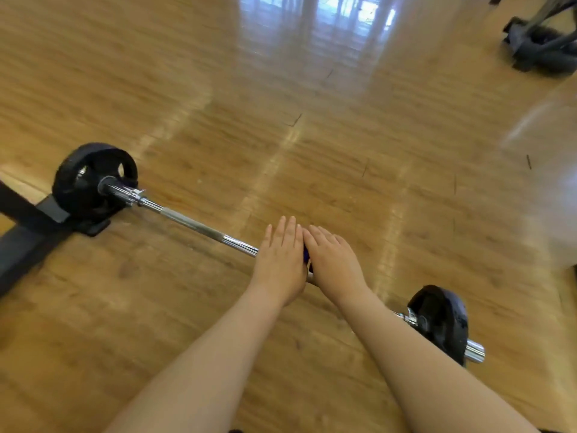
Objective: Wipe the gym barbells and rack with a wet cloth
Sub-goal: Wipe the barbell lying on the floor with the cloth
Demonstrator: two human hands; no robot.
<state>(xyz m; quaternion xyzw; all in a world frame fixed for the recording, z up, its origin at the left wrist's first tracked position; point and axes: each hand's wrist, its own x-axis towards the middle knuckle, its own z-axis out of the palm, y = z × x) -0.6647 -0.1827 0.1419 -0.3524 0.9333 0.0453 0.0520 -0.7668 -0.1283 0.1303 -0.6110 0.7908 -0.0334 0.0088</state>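
A chrome barbell point(193, 225) with a black plate at each end lies on the wooden floor, running from the left plate point(90, 179) to the near right plate point(443, 323). Both my hands rest side by side on the middle of the bar, fingers stretched forward and flat. My left hand point(281, 257) and my right hand point(334, 260) touch each other. A sliver of blue cloth point(306, 257) shows between them, pressed against the bar under the palms. Most of the cloth is hidden.
A black rack base point(28, 232) lies on the floor at the left, under the left plate. Another dark machine base point(543, 48) stands at the far right. A pale wall or panel point(559, 182) runs along the right edge. Glossy wooden floor point(281, 120) stretches ahead.
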